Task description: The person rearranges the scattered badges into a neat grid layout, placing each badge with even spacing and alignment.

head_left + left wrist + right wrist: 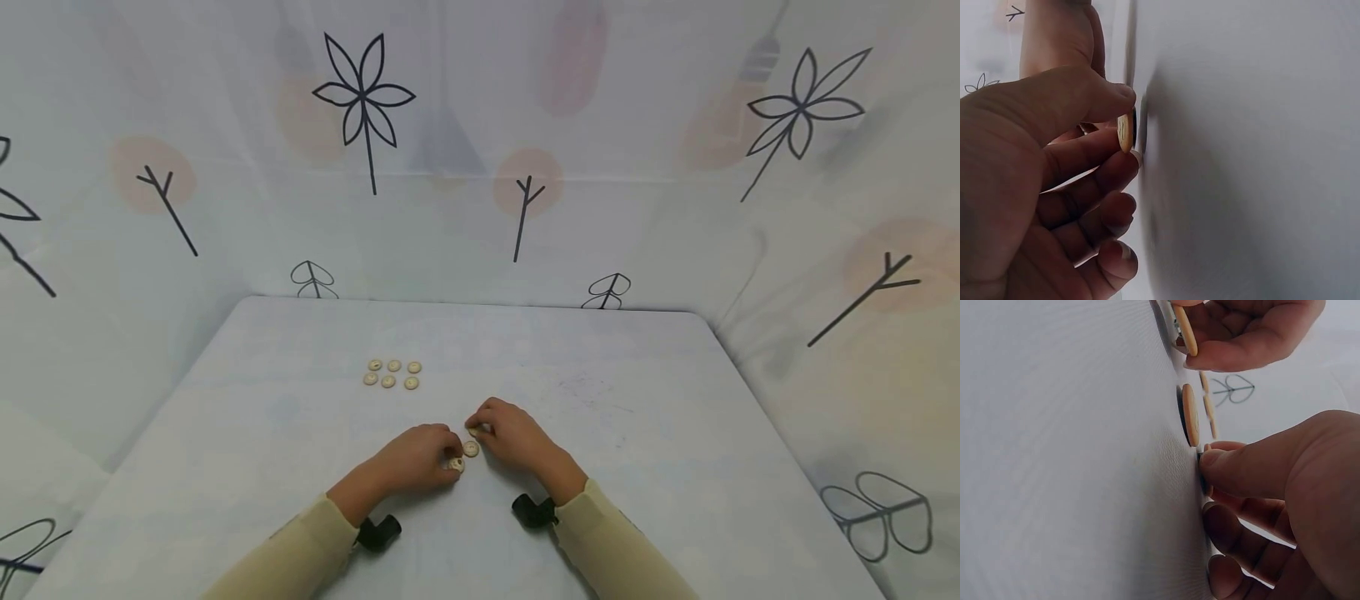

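Observation:
My left hand pinches a small round wooden disc between thumb and fingers, just over the white table. In the left wrist view this disc stands edge-on, with markings on its pale face. Thumb and fingers of my right hand grip another wooden disc, mostly covered by the fingers. Between the two hands a third disc lies flat, touched by neither as far as I can tell. The right wrist view shows that middle disc from the side, on the tabletop.
Farther back and to the left, several more wooden discs lie in two short rows on the white table. Patterned cloth hangs behind the table and at both sides. Faint scribbles mark the tabletop at the right.

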Tool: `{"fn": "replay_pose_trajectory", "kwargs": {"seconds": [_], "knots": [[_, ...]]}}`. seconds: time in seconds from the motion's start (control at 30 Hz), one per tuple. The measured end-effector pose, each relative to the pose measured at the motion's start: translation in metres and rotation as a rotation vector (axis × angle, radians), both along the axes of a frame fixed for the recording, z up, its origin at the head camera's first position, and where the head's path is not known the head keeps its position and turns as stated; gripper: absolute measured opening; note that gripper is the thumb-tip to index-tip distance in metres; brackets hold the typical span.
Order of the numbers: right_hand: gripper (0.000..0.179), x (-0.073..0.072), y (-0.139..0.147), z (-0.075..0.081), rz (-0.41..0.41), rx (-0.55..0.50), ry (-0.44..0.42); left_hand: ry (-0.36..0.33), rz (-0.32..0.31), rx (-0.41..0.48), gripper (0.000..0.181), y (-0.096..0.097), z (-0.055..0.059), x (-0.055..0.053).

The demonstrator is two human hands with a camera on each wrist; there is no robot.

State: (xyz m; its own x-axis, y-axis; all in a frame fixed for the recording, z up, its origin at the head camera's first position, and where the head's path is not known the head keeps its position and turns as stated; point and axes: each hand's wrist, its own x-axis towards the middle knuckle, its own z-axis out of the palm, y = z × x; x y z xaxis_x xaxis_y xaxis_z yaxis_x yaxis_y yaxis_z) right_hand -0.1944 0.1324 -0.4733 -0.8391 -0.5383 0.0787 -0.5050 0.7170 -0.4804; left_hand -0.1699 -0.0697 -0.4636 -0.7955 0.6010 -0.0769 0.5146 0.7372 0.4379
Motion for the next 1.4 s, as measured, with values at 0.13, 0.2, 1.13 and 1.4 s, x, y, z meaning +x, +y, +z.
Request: {"fn": "replay_pose_trajectory", "kwargs": {"seconds": [0.13,0.2,1.13,1.4], "knots": [[0.018,0.000,0.000,0.000,0.000,0.005,0.003,0.000,0.018,-0.016,0.015,-0.004,0.002,-0.001],[0.018,0.000,0.000,0.000,-0.002,0.014,0.002,-0.007,0.028,-0.026,0.016,-0.005,0.002,-0.002],[0.018,-0.001,-0.002,-0.003,-0.026,0.037,-0.009,0.016,0.170,0.004,0.019,-0.032,0.002,-0.018],[0.017,-0.001,-0.003,-0.003,-0.039,0.037,-0.020,-0.007,0.265,-0.002,0.019,-0.039,0.005,-0.024]]}}
